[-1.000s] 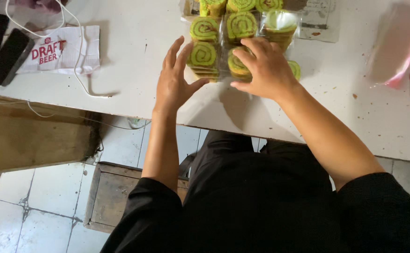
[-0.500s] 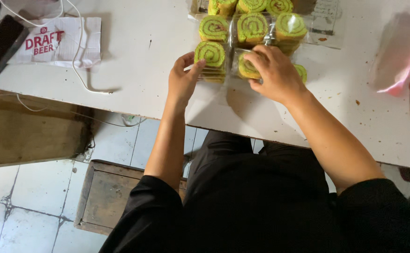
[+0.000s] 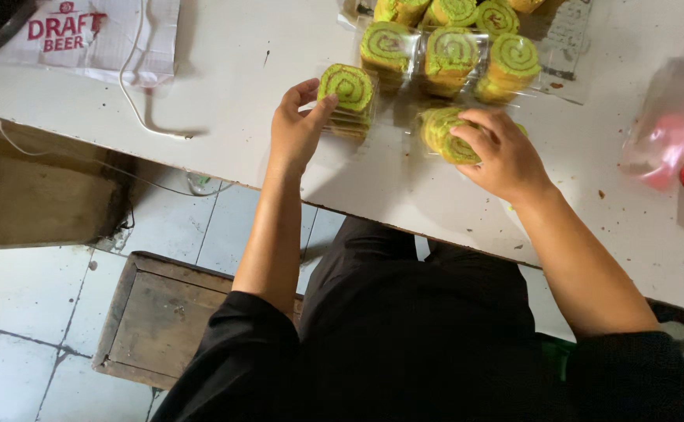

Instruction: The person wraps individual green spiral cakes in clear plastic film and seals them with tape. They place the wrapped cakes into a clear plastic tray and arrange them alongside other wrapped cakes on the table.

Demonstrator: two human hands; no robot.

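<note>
Here, hands grip edge-side cake packs.

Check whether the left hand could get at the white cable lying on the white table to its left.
Probably yes. The left hand holds a clear-wrapped stack of green spiral roll slices, but bare table lies between it and the white cable; it would have to let go first.

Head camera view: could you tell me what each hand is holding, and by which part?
The left hand grips a wrapped stack of green swirl cookies by its left side. The right hand presses on top of another wrapped stack.
</note>
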